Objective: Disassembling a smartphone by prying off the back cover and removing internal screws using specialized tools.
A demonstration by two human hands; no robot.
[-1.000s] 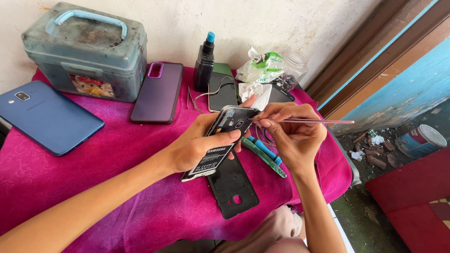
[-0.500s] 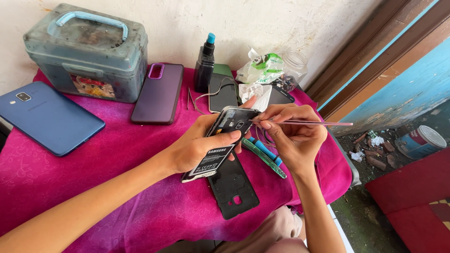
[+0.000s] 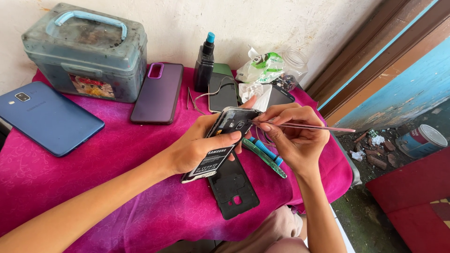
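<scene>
Phone: black opened phone (image 3: 220, 145) with its back off, held tilted above the pink cloth (image 3: 93, 187); battery with a white label fills the lower part, and the camera lens and dark inner frame show near the top end.
Left hand: left hand (image 3: 197, 147) wraps the phone from below and the side, thumb pressed across the battery, fingers closed round the edge.
Right hand: right hand (image 3: 293, 140) pinches thin metal tweezers (image 3: 304, 126) between thumb and fingertips, closed tight on them; the tips meet the phone's upper end by the camera, the long end pointing away to the right.
Back cover: black back cover (image 3: 233, 187) lies flat on the cloth just under the held phone, inner side up, with a cut-out showing pink.
Tools: green strip and blue-handled tool (image 3: 265, 152) lie beneath the right hand.
Around: blue phone (image 3: 47, 117) at far left, purple-cased phone (image 3: 157, 93) beside a grey-blue plastic box (image 3: 86, 51), dark bottle (image 3: 205, 65) with a blue cap behind.
</scene>
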